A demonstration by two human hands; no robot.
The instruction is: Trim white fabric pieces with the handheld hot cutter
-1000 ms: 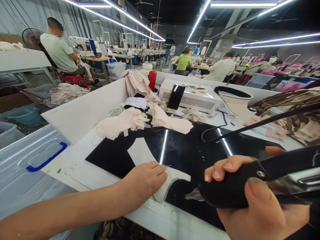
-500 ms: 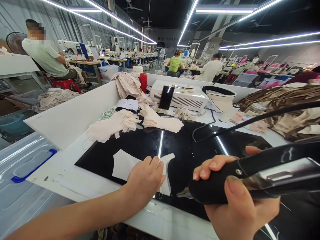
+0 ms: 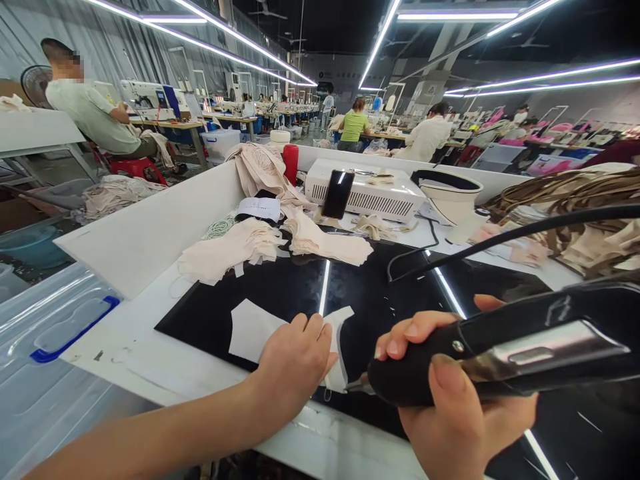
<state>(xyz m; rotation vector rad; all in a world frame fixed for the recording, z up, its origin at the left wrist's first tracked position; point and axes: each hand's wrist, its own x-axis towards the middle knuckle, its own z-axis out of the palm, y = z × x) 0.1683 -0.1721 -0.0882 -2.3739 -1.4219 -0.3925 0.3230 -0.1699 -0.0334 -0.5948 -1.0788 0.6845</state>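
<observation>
The left hand (image 3: 295, 360) lies flat on a pale piece of fabric (image 3: 253, 328), with its fingers (image 3: 313, 325) pressed together and pointing forward. The piece of fabric is spread on a black glossy mat (image 3: 370, 293) near the front edge of the white counter (image 3: 140, 360). One part of the fabric shows to the left of the hand, and a narrow part (image 3: 340, 347) shows to the right of it, just beside the tip of the tool.

The right hand (image 3: 450, 407) is closed around a black tool (image 3: 500, 353) with a shiny metal part on its side. The thumb lies on top of the handle and the fingers (image 3: 405, 331) are wrapped around it from behind. The metal tip of the tool (image 3: 357, 385) points to the left and is at the edge of the fabric; I cannot tell if it touches the fabric. A black cable (image 3: 525, 233) runs from the right side above the mat.

Behind the mat there are heaps of beige fabric pieces (image 3: 235, 250), a white box with vents (image 3: 370, 193) with a dark phone (image 3: 337, 193) leaning against it, a red cup (image 3: 291, 163) and a white bowl with a dark rim (image 3: 450, 193). To the left of the counter is a clear plastic lid with a blue handle (image 3: 75, 327). Further back, other people sit at sewing tables under long lamps.
</observation>
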